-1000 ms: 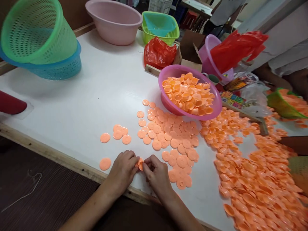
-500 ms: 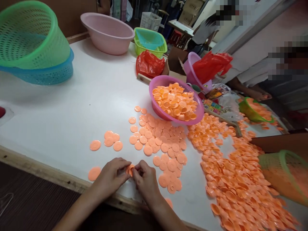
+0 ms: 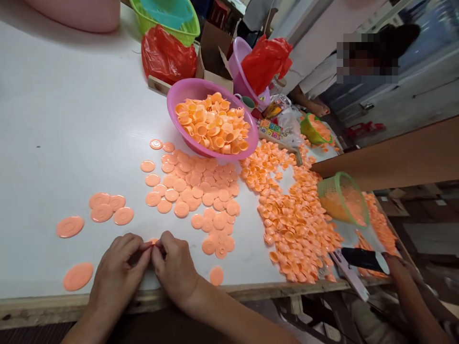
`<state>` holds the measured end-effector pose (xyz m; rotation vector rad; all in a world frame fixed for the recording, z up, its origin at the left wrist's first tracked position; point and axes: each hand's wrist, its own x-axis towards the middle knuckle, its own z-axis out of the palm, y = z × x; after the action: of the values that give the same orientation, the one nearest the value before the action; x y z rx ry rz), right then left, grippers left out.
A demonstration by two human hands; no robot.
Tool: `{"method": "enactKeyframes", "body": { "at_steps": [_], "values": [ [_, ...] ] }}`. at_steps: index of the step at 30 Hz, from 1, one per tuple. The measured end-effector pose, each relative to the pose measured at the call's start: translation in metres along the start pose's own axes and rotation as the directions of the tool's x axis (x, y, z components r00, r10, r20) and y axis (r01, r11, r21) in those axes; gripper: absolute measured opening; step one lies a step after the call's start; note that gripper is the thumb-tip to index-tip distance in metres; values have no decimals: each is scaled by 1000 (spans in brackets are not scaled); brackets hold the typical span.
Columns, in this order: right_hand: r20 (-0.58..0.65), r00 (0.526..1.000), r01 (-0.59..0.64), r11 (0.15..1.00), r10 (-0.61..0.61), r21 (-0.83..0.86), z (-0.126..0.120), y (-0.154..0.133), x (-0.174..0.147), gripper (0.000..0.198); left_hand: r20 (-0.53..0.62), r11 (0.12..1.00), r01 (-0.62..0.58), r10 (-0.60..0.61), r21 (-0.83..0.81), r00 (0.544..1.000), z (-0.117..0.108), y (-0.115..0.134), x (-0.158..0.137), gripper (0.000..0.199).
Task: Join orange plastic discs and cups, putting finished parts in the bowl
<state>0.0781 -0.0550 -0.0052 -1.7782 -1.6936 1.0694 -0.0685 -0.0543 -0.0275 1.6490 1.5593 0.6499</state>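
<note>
My left hand [image 3: 122,260] and my right hand [image 3: 175,263] meet close to the table's front edge. Pinched between their fingertips is a small orange plastic toy cup [image 3: 153,241], mostly covered by the fingers, so its exact shape is hard to make out. Flat orange saucers [image 3: 181,209] lie in a loose, overlapping spread just beyond my right hand. A few more saucers [image 3: 102,213] rest to the left of my left hand. Further back, a pink-purple basin [image 3: 211,85] is heaped with small orange cups [image 3: 215,124].
A wide heap of orange cups [image 3: 297,215] covers the table's right side, beside a green basket [image 3: 340,177]. A co-worker's arm [image 3: 405,286] reaches in at the lower right. Behind the basin are a red bag [image 3: 167,55], a cardboard box [image 3: 215,67] and another basin [image 3: 238,62].
The view has swung right, so the table's contents appear further left and the co-worker's arm now shows at the right. My hands stay together on the cup, which is now more covered.
</note>
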Motion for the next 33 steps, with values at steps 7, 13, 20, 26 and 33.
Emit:
{"method": "enactKeyframes", "body": {
  "at_steps": [7,13,20,26,33],
  "values": [
    [-30,997,-65,975,73,213,3,8,6,13,8,991,96,-97,93,995,-4,13,10,23],
    [-121,982,174,940,-144,292,-2,13,-15,5,21,927,178,-181,-331,983,-4,18,-4,51],
    [-311,883,423,883,-351,204,-13,13,-32,34,47,853,116,-107,-509,993,-3,42,-26,39],
    [-352,865,421,898,-356,126,-24,9,-23,25,-50,922,-26,7,-387,999,4,54,-18,32],
    [-456,837,379,921,-302,87,-22,15,-12,12,-104,945,-179,156,-275,982,23,54,-4,28]
  ]
}}
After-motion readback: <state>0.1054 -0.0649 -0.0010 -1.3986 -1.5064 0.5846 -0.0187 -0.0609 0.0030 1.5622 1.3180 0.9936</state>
